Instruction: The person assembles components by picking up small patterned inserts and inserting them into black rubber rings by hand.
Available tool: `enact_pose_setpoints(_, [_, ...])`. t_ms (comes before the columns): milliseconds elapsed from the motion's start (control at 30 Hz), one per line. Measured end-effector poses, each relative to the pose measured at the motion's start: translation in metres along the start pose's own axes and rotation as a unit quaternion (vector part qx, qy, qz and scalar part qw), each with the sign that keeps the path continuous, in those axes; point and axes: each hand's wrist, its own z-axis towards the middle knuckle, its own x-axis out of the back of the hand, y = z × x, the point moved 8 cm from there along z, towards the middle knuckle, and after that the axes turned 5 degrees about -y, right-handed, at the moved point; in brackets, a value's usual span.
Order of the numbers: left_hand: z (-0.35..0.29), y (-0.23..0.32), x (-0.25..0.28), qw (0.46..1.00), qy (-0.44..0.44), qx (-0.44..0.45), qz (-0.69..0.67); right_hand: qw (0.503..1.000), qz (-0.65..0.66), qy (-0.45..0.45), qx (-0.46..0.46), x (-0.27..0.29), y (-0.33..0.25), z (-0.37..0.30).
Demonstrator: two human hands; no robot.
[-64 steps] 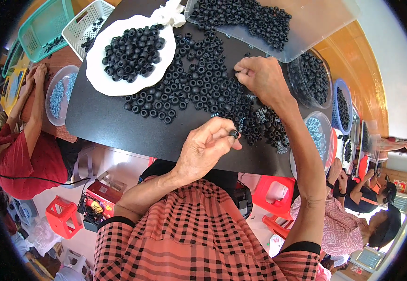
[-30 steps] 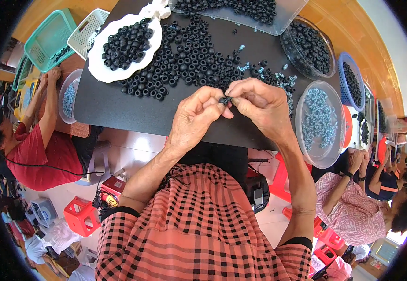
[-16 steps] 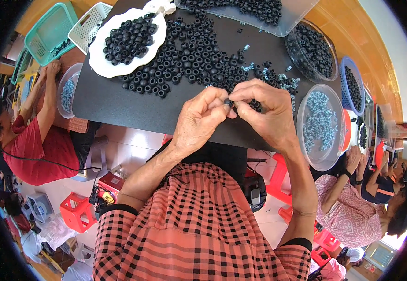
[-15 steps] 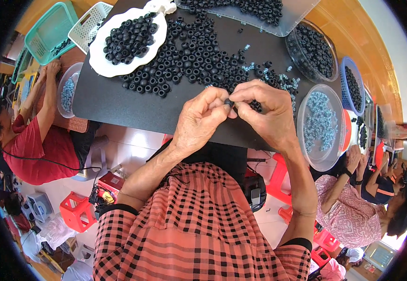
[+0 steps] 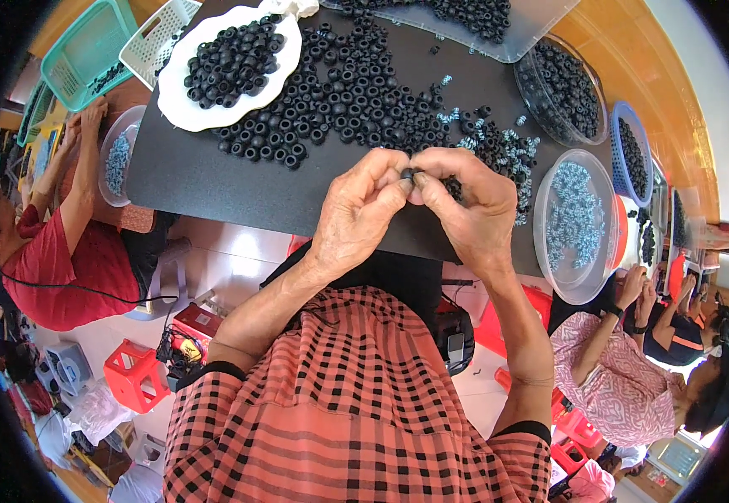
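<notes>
Close above the near side of the dark table (image 5: 205, 189), my left hand (image 5: 354, 205) and my right hand (image 5: 475, 201) meet fingertip to fingertip. Both pinch one small black round piece (image 5: 409, 174); most of it is covered by my fingers and thumbs. Just beyond my hands lies a wide heap of hollow black ring-like pieces (image 5: 364, 105). Small light-blue coiled pieces (image 5: 511, 163) are scattered at its right end, partly behind my right hand. A clear round tub (image 5: 541, 230) of the same light-blue pieces stands right of my right hand.
A white scalloped plate (image 5: 182, 116) piled with black pieces sits at the far left. Far right stand a clear tray (image 5: 520, 46), a clear round bowl (image 5: 525, 96) and a blue basket (image 5: 620, 109). Co-workers sit left (image 5: 62, 268) and right (image 5: 624, 377); red stools (image 5: 134, 377) stand below.
My right hand has shifted slightly left and its fingers have drawn closer over the black piece. The left hand keeps its pinch almost in place.
</notes>
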Motion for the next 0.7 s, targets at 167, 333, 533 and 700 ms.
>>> enact_pose_setpoints(167, [0.002,-0.004,-0.002,0.998,-0.015,0.003,-0.066,1.000,0.000,0.014,-0.003,0.002,0.002,-0.002])
enact_pose_setpoints(333, [0.003,-0.007,-0.004,0.995,-0.039,0.021,-0.091,0.997,-0.064,-0.018,0.038,0.003,-0.009,-0.001])
enact_pose_setpoints(533, [0.006,-0.011,-0.005,0.982,-0.027,0.029,-0.186,0.954,-0.259,-0.043,0.146,-0.005,-0.029,-0.001])
enact_pose_setpoints(700, [0.005,-0.021,-0.001,0.988,-0.028,0.047,-0.144,0.928,-0.319,-0.060,0.184,-0.013,-0.023,-0.002])
